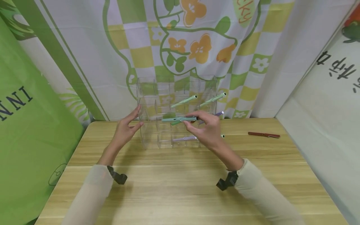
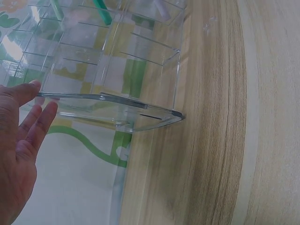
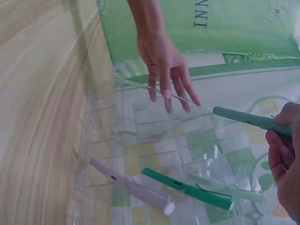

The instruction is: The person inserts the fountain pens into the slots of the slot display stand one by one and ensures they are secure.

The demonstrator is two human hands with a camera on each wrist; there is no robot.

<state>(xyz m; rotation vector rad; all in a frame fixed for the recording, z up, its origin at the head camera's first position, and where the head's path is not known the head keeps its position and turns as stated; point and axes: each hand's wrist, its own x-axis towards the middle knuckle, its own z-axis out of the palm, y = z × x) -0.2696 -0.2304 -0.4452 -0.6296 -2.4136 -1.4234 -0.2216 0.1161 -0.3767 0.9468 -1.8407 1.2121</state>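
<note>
A clear multi-compartment rack [image 1: 149,125] stands upright at the back of the table. My left hand [image 1: 125,131] holds the rack's left side wall, the panel edge running between its digits in the left wrist view. My right hand [image 1: 208,126] pinches a teal pen [image 3: 243,117], its free end pointing left in front of the rack. Directly behind this pen a darker green pen [image 3: 187,188] lies in a compartment. Below it rests a lilac pen [image 3: 133,188]. Higher up, two pale green pens [image 1: 184,101] stick out of the rack, tilted.
A purple pen [image 1: 221,113] pokes out beside my right hand. The end of another pen [image 1: 223,136] shows lower down. To the right, a dark red pen [image 1: 263,135] lies on the wooden table [image 1: 168,187]. Behind the rack hangs a patterned curtain [image 1: 197,50].
</note>
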